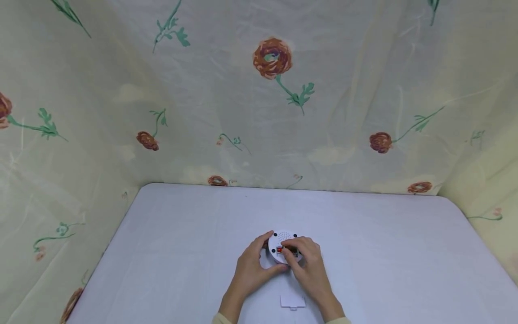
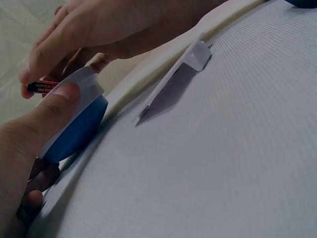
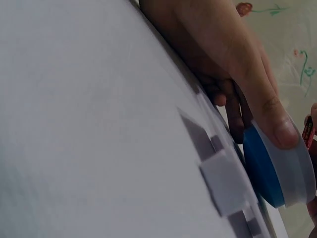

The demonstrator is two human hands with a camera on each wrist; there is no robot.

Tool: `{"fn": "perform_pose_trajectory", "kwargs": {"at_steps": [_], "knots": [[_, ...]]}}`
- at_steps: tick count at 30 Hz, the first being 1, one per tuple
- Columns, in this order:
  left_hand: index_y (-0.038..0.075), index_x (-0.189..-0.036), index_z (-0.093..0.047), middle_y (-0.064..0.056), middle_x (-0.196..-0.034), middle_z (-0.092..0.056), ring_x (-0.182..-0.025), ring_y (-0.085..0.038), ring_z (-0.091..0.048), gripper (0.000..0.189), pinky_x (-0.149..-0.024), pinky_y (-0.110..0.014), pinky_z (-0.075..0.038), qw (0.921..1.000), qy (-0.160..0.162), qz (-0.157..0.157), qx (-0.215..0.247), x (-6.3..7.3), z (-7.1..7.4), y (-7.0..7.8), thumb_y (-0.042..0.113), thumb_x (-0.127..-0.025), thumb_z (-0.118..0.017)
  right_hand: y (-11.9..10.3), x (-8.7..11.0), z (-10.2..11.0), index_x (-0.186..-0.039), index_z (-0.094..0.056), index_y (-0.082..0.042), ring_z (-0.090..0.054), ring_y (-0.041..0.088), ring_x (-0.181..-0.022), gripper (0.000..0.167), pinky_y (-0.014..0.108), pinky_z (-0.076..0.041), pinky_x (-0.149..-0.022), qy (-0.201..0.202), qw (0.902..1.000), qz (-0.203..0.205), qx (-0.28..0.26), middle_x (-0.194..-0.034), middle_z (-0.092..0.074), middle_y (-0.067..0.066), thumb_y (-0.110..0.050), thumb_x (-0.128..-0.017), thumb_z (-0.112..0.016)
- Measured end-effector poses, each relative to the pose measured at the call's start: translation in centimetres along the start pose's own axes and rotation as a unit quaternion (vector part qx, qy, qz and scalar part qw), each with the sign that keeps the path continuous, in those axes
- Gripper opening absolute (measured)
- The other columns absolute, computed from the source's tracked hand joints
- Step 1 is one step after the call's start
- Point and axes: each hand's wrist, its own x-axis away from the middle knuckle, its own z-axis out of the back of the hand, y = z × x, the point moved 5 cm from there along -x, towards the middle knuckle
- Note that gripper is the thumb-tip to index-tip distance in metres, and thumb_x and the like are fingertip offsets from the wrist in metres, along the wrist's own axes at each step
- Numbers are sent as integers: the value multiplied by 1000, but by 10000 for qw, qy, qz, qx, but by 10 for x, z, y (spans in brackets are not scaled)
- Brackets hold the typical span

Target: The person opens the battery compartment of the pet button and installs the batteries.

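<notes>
A round device (image 1: pixel 284 236), white above and blue below (image 2: pixel 81 130), has small holes, dark feet and an uncovered battery compartment on its upturned face. My left hand (image 1: pixel 252 271) grips it by the rim, thumb on the near side and fingers at the far left. Over the compartment, my right hand (image 1: pixel 310 267) pinches a red and black battery (image 2: pixel 41 88) between thumb and fingers. How far the battery sits inside is hidden by the fingers. A white battery cover (image 1: pixel 292 301) with a small tab lies on the table, nearer than the device.
The table (image 1: pixel 182 243) has a white cloth and rounded far corners. Flower-patterned curtains (image 1: pixel 323 130) hang behind it and at both sides. A dark rounded thing (image 2: pixel 301 3) shows at the top right of the left wrist view, its kind unclear.
</notes>
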Motion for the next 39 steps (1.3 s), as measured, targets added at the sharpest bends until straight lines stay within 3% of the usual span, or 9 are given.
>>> {"fn": "perform_pose_trajectory", "kwargs": {"at_steps": [7, 14, 21, 32, 35, 39], "knots": [[26, -142, -40, 5, -129, -58, -119, -13, -55, 87, -98, -40, -47, 9999, 24, -85, -74, -1, -1, 1, 65, -69, -69, -2, 1, -5, -94, -70, -19, -52, 12, -98, 18, 34, -28, -96, 90, 9999, -97, 67, -96, -64, -7, -14, -78, -76], [24, -141, -41, 3, -132, -57, -120, -15, -55, 83, -96, -40, -48, 9988, 122, -339, -328, -2, -2, 4, 54, -72, -75, 3, 3, -9, -90, -70, -22, -38, 20, -116, 13, 36, -25, -98, 3, 9980, -629, -114, -114, -54, 3, -15, -80, -75], [25, -141, -42, 5, -128, -59, -116, -13, -57, 82, -95, -39, -48, 9988, 63, -239, -413, -2, -1, 6, 49, -71, -78, 6, 3, -12, -86, -67, -27, -31, 22, -123, 16, 39, -26, -99, -113, 9931, -1138, -272, -124, -48, 7, -13, -81, -73], [24, -141, -41, 6, -126, -60, -115, -12, -56, 82, -95, -39, -48, 9989, 6, -188, -423, 0, -2, 5, 48, -72, -77, 6, 5, -16, -84, -64, -28, -30, 24, -124, 16, 40, -25, -98, 52, 9910, -1258, -454, -125, -48, 10, -16, -81, -74], [25, -141, -42, 6, -125, -60, -113, -11, -57, 81, -94, -38, -48, 9988, 40, -208, -447, 1, -2, 5, 46, -72, -78, 6, 6, -17, -85, -64, -24, -29, 26, -124, 16, 40, -24, -98, 93, 9902, -1303, -486, -127, -45, 13, -13, -80, -74], [25, -140, -42, 7, -123, -61, -110, -10, -58, 81, -92, -37, -49, 9985, 74, -240, -488, 1, -2, 5, 45, -71, -79, 8, 8, -18, -95, -61, -19, -30, 26, -128, 19, 41, -24, -102, 5, 9834, -1693, -648, -134, -39, 12, -14, -81, -73]]}}
